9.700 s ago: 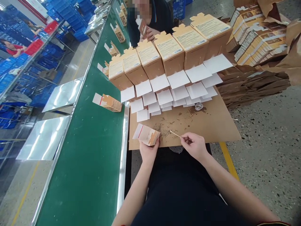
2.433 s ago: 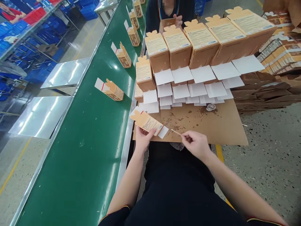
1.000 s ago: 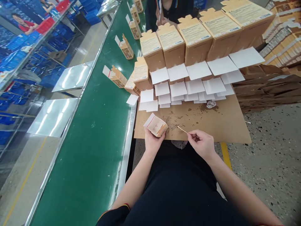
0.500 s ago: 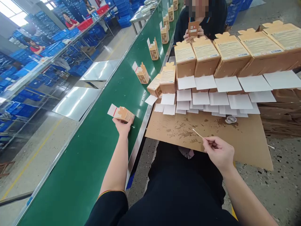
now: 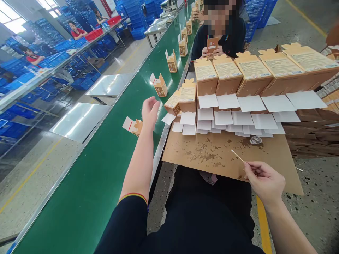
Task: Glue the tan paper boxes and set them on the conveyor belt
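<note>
My left hand (image 5: pixel 150 110) hovers over the green conveyor belt (image 5: pixel 100 169), its fingers loosely bent and apart, holding nothing. Partly behind that forearm stands a small brown carton (image 5: pixel 137 127) with a white flap raised. Just to the right of the hand, a tilted carton (image 5: pixel 173 103) leans against an upright carton (image 5: pixel 187 95). My right hand (image 5: pixel 266 180) pinches a cotton swab (image 5: pixel 237 155) by one end, above the front edge of a cardboard sheet (image 5: pixel 225 148). The swab's white tip points up and left.
Rows of open cartons (image 5: pixel 254 74) with white flaps (image 5: pixel 251 104) hanging down fill the cardboard's far side. A clear coiled ring (image 5: pixel 255 140) lies before them, near wet stains. More cartons (image 5: pixel 171 61) stand along the belt. A co-worker (image 5: pixel 215 46) holds a brown carton beyond the rows.
My left hand has let go of the small carton on the belt and moved up and right toward the tilted carton. The right hand, still pinching the swab, has shifted right and slightly down.
</note>
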`<state>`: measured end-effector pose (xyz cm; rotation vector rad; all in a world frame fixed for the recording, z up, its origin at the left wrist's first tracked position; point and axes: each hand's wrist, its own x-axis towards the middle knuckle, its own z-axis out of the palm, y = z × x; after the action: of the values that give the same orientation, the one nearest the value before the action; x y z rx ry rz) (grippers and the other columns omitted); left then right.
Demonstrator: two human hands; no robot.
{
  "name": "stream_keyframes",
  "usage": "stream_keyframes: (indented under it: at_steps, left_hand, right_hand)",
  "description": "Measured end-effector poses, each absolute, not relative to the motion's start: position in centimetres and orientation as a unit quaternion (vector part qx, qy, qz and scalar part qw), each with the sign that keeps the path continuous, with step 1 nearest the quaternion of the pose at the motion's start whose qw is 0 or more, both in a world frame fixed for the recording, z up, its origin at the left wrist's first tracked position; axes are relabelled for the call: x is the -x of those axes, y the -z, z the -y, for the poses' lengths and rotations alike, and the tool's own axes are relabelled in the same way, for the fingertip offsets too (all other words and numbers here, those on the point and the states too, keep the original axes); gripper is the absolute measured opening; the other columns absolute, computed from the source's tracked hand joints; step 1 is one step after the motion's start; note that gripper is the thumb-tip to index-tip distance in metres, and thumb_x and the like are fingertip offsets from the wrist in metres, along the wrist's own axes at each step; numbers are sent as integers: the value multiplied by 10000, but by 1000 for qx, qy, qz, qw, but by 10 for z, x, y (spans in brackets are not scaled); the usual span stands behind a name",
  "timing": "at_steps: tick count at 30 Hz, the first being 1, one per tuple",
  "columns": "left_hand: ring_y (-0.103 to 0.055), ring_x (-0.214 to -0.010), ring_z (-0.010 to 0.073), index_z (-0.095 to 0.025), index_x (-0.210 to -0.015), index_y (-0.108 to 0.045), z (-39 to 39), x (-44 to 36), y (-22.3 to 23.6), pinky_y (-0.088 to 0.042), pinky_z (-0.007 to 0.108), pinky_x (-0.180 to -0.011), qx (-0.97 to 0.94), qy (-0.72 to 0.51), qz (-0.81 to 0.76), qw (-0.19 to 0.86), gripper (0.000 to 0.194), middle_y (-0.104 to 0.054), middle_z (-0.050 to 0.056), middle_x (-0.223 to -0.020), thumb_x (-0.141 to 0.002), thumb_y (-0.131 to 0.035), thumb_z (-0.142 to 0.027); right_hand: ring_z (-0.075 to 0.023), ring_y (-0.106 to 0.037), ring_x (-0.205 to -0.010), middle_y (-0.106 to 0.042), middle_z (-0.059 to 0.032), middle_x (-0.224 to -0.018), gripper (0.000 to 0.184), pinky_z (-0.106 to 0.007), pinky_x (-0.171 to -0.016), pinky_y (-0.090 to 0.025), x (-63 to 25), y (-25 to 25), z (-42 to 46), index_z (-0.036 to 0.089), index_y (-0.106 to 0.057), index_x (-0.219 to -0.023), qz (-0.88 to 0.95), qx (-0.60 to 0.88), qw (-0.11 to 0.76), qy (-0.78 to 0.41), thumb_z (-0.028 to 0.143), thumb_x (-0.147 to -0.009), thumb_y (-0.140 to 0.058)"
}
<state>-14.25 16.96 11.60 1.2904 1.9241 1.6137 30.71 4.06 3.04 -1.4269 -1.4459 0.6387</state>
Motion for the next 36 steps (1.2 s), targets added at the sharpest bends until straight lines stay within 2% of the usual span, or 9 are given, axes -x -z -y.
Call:
stream_keyframes:
  at_steps: [3,7,12,15,19,25,29,33,36]
  left_hand:
    - [-685,-1278,323,-187,-1015,-737,-235,133,-134,-528,427,-1117,-402,-431,-742,320,262,-786,121,-1177,-899,-841,-397]
    - [-751,-1065,331,-157,-903,-739,-256,124,-132,-565,450,-988,-367,-348,-769,391,215,-797,143,-973,-871,-842,-343]
    - [-754,-1120,303,-170,-1043,-762,-192,142,-125,-604,427,-983,-382,-432,-747,330,285,-812,138,-1137,-912,-780,-423]
    - [-743,-1252,341,-208,-1201,-779,-120,154,-119,-639,460,-1010,-383,-553,-659,337,514,-791,142,-1330,-821,-883,-539]
    - [-661,-1450,392,-316,-1404,-749,-32,143,-86,-624,522,-1134,-344,-631,-563,409,807,-686,115,-1589,-675,-1022,-527]
    - [-714,-1393,419,-286,-1385,-746,1,82,-28,-610,573,-1171,-305,-597,-602,433,905,-767,143,-1462,-583,-1082,-537]
    - [-774,-1285,419,-210,-1232,-763,-16,64,-26,-625,584,-1136,-326,-557,-617,451,792,-814,173,-1328,-585,-1083,-535]
    - [-799,-1229,397,-195,-1226,-724,-24,59,-25,-628,583,-1117,-325,-542,-631,449,783,-818,180,-1296,-589,-1086,-473]
    - [-782,-1274,395,-192,-1255,-693,-24,58,-18,-614,574,-1135,-321,-544,-631,451,792,-807,185,-1320,-606,-1079,-431]
  right_hand:
    - [-159,-635,-461,-680,-12,-592,348,-286,-461,-582,-300,-37,-41,232,-818,-841,593,578,497,-258,563,-945,-825]
    - [-166,-643,-465,-689,-18,-597,292,-288,-465,-586,-300,-42,-34,233,-832,-856,590,582,502,-247,503,-967,-819]
    - [-187,-648,-470,-702,-12,-619,266,-329,-484,-588,-312,-42,-29,259,-829,-881,583,598,502,-226,506,-974,-798]
    - [-210,-679,-518,-725,-35,-653,250,-356,-540,-593,-327,-46,-41,272,-812,-860,578,635,474,-193,493,-970,-770]
    - [-245,-696,-584,-741,-70,-666,222,-385,-607,-579,-354,-56,-77,276,-762,-780,619,663,402,-125,451,-917,-770]
    - [-181,-597,-564,-680,-53,-602,322,-312,-566,-434,-368,-62,-140,265,-620,-633,702,653,256,-120,317,-893,-803]
    - [-146,-540,-540,-646,-38,-559,358,-300,-552,-369,-361,-66,-162,251,-585,-578,707,664,206,-129,166,-847,-806]
    - [-156,-582,-575,-656,-30,-572,321,-288,-579,-417,-368,-74,-158,235,-612,-580,688,688,193,-127,41,-770,-783]
    - [-173,-652,-613,-719,-61,-658,175,-291,-605,-514,-365,-74,-132,214,-717,-695,679,666,272,-144,129,-835,-777]
